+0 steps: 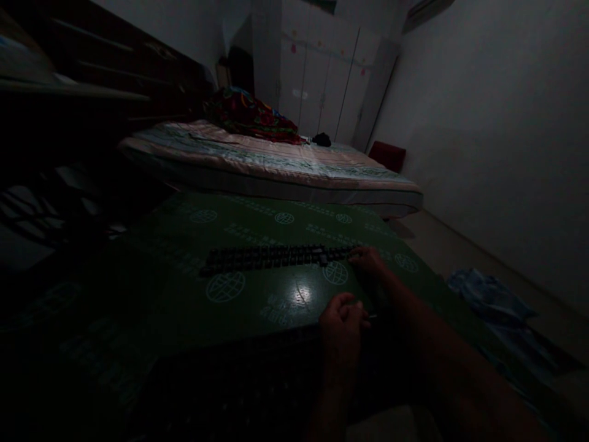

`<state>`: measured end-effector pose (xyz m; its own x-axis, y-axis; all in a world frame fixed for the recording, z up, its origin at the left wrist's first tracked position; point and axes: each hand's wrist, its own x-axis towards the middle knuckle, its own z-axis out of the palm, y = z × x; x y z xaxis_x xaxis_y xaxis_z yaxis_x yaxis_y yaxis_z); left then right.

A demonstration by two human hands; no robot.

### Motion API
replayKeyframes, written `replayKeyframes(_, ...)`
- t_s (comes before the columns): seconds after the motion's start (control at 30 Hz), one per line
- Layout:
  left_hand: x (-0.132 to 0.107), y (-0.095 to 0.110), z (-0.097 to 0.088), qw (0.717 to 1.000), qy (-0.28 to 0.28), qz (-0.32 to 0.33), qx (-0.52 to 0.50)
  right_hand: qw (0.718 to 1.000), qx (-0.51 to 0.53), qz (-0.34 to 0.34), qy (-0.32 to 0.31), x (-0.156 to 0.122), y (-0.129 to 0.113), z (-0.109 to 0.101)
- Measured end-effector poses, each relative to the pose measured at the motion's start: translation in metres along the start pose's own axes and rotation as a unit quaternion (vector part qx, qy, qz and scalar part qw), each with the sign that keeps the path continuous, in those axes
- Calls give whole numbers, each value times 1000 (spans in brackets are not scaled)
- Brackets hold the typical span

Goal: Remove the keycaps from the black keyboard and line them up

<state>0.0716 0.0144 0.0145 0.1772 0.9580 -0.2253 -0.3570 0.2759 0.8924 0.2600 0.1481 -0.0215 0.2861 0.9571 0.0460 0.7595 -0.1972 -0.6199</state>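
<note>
Loose black keycaps (267, 256) lie in several close rows on a green board (175, 307) printed with white globe marks. At the right end of these rows is my right hand (368, 261), its fingertips pinched together on a keycap that barely shows in the dark. Nearer to me, a dark keyboard (239, 380) lies along the front, its details lost in shadow. My left hand (343, 316) is over its far edge, fingers curled in and closed. Whatever those fingers hold, if anything, is too dark to make out.
Beyond the board stands a bed (276, 162) with a striped sheet and a red patterned blanket (253, 116). A white wardrobe (317, 80) fills the back wall. Blue cloth (490, 294) lies low at the right. The room is very dim.
</note>
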Motion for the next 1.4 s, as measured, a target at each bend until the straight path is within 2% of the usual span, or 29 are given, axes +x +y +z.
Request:
replayKeyframes(0.53,-2,1,0,1000,-8,-9,11,998,-18,-15,54,-2,4,4)
replayKeyframes(0.87,-1,-3,0,1000,-7,-13,8,998,-52,-7,43,4,9,7)
replayKeyframes(1.4,-1,-2,1,1000,-12,-23,13,994,-97,-14,38,6,3,6)
